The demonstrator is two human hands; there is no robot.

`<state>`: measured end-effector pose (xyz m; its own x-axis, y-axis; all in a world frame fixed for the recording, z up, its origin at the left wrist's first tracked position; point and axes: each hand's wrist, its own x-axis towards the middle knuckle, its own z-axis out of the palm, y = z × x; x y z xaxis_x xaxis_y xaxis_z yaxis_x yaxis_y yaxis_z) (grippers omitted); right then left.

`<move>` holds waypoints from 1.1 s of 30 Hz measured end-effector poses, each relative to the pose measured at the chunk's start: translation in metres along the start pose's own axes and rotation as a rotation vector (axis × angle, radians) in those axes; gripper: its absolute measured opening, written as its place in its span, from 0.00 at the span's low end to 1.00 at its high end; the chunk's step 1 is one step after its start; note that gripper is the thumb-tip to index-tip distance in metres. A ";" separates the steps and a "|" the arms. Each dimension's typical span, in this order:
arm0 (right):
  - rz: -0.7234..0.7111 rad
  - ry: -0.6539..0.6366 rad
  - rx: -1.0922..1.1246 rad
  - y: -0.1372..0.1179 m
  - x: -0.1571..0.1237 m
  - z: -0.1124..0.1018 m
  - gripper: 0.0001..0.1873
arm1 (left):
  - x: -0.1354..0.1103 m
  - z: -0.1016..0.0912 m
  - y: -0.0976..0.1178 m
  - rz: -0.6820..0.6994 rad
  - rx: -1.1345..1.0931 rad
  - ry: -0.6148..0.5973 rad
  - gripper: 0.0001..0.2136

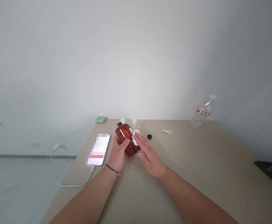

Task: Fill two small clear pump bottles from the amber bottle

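Observation:
My left hand [118,155] is wrapped round an amber brown bottle [126,138], which it holds tilted just above the beige table [196,174]. My right hand [150,157] has its fingers stretched flat and presses a small white wipe [135,137] against the bottle's side. The bottle's neck is uncapped, and a small black cap [149,136] lies on the table just right of the hands.
A phone [98,149] on a white charging cable [79,183] lies at the left edge. A green case [100,119] sits at the far left corner, a scrap of white paper [167,131] and a clear water bottle [202,112] at the far right. A dark object [271,171] lies at the right edge.

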<state>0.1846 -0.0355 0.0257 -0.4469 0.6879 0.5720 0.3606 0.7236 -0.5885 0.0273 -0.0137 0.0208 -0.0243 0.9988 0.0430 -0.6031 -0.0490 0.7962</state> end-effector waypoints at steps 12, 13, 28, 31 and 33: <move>0.146 0.113 0.430 0.001 -0.004 0.011 0.27 | -0.003 -0.001 0.010 -0.109 -0.206 -0.102 0.24; 0.118 0.103 0.412 -0.001 -0.004 0.010 0.27 | -0.001 -0.001 0.011 -0.115 -0.211 -0.083 0.22; 0.037 0.052 0.087 -0.001 0.000 -0.001 0.30 | -0.003 0.003 0.006 -0.258 -0.167 -0.151 0.29; 0.090 0.110 0.158 -0.001 -0.001 -0.001 0.29 | -0.004 0.004 0.008 -0.351 -0.114 -0.178 0.28; 0.103 0.148 0.199 -0.001 -0.002 -0.001 0.28 | -0.006 0.003 0.009 -0.406 -0.106 -0.224 0.26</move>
<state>0.1862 -0.0372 0.0261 -0.2861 0.7687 0.5721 0.2230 0.6340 -0.7405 0.0248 -0.0200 0.0295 0.3959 0.9104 -0.1201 -0.6067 0.3575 0.7100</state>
